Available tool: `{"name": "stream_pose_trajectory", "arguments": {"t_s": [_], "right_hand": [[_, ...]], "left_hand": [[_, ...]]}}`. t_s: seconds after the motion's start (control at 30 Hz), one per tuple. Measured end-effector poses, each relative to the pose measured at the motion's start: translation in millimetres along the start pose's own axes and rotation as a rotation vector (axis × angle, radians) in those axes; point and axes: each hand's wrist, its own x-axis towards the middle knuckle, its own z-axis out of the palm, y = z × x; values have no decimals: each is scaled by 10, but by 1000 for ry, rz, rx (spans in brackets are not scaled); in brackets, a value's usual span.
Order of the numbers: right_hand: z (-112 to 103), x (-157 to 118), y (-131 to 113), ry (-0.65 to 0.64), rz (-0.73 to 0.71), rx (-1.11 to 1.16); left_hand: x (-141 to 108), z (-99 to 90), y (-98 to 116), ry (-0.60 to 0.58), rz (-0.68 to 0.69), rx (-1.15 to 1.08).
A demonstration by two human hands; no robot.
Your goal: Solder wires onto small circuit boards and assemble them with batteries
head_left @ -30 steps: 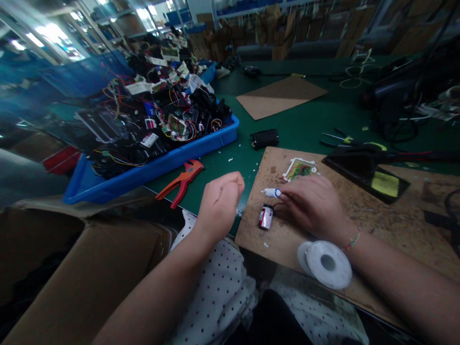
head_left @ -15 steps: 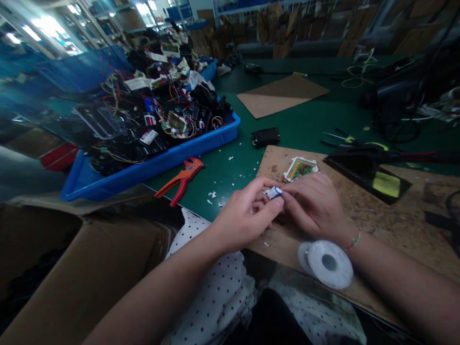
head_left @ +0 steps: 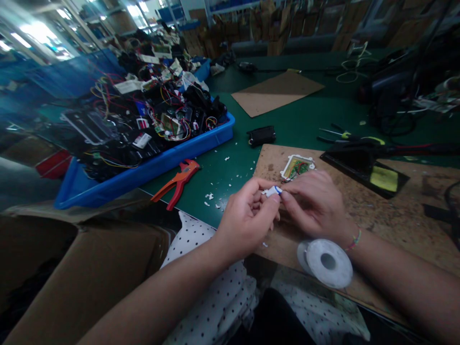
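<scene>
A small white piece with a blue edge (head_left: 273,190) is pinched between the thumb and fingers of my left hand (head_left: 246,218). My right hand (head_left: 316,203) is closed too, with thumb and fingertips on the piece's blue end. White shreds show at its left side. Just behind my right hand lies a green circuit board in a white frame (head_left: 297,167), partly covered by that hand. A spool with whitish flanges (head_left: 325,263) rests beside my right wrist, near the front edge of the brown board (head_left: 362,225).
A blue bin (head_left: 151,163) heaped with wired electronic parts stands at the left. Red-orange pliers (head_left: 178,183) lie before it, near scattered white scraps (head_left: 210,196). Behind the brown board sits a black case (head_left: 261,136); to the right are a black holder with yellow sponge (head_left: 384,178) and cutters (head_left: 343,135).
The view has shifted slightly. My left thumb has moved a little further over the white piece, and both hands keep their grip on it.
</scene>
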Motion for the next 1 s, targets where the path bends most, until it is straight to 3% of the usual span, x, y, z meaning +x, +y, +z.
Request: {"name": "stream_pose_trajectory", "arguments": {"t_s": [0.47, 0.7, 1.0], "right_hand": [[-22, 11, -22, 23, -33, 34], [-18, 14, -2, 35, -27, 37], [-9, 9, 10, 30, -33, 61]], "left_hand": [[-13, 11, -38, 45, 41, 90], [8, 0, 19, -45, -4, -110], [15, 16, 8, -20, 50, -85]]}}
